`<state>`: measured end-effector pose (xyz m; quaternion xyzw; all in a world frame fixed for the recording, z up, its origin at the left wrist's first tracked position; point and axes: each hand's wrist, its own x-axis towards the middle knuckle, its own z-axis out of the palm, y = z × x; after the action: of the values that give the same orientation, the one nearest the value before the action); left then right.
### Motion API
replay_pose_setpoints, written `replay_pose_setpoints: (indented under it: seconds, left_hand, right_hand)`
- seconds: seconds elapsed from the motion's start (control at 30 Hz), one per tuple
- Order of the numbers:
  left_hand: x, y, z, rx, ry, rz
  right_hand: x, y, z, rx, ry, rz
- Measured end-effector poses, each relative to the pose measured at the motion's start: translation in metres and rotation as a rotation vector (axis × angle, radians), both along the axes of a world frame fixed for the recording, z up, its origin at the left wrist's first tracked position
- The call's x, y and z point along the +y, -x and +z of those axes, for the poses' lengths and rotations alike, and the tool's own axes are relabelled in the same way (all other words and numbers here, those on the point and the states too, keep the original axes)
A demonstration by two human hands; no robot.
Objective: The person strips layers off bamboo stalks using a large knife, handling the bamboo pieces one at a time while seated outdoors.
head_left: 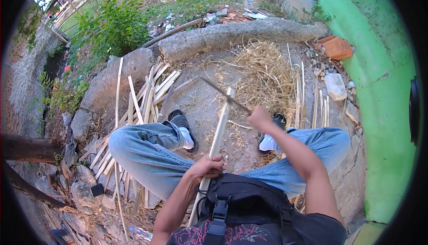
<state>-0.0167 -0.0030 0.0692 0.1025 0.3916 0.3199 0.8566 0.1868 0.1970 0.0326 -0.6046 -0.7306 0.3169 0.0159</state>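
I sit with both knees up in blue jeans. My left hand [206,167] grips a long pale bamboo strip [220,129] that rises away from my lap toward the ground ahead. My right hand [259,118] holds a thin dark blade [223,93] by its handle; the blade lies across the upper end of the strip, pointing up and left. A pile of dry shavings [263,73] lies on the ground just beyond the blade.
Several split bamboo slats [142,97] lie heaped at my left, more slats [318,102] stand at my right. A green wall [379,111] runs along the right. A stone kerb [232,33], bushes [116,22] and a log [26,147] lie around.
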Motion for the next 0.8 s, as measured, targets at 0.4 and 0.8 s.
replay_pose_setpoints:
  seconds: [0.4,0.8]
  left_hand:
    - [0.013,0.005,-0.003,-0.304,0.179,0.115]
    - [0.016,0.000,-0.018,-0.141,0.286,0.043]
  right_hand:
    - [-0.033,0.027,0.017,-0.017,-0.094,0.177]
    - [-0.007,0.007,-0.005,-0.101,-0.009,-0.014]
